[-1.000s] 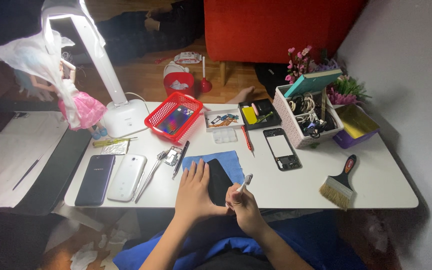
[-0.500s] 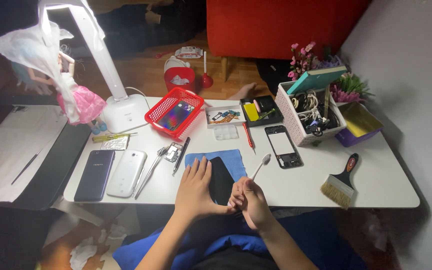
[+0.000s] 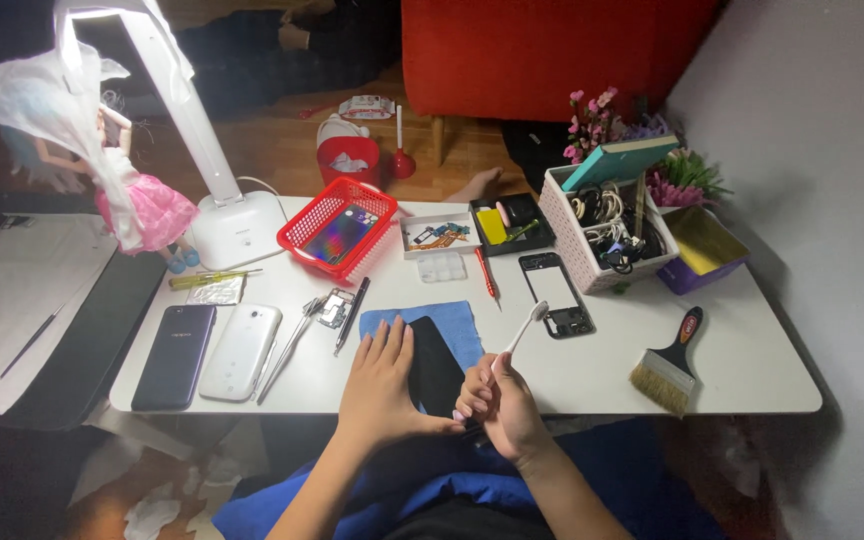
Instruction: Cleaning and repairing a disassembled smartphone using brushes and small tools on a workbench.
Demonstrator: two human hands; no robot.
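My left hand [image 3: 380, 380] lies flat, fingers spread, on the left side of a black phone [image 3: 435, 366] that rests on a blue cloth [image 3: 455, 328] at the white table's front edge. My right hand [image 3: 498, 402] grips the handle of a white toothbrush [image 3: 523, 328], whose head points up and to the right above the cloth, off the phone. Just right of the brush head lies a black phone frame [image 3: 557, 293] with an empty middle.
A dark blue phone [image 3: 174, 356], a white phone [image 3: 241, 351], tweezers and a black pen [image 3: 351, 315] lie at left. A red basket [image 3: 304, 212], desk lamp [image 3: 237, 228], parts trays, a white storage basket [image 3: 592, 255] and a paintbrush [image 3: 666, 362] stand around.
My right hand has lifted the toothbrush, so its head moved up and right away from the black phone. My left hand stayed on the phone.
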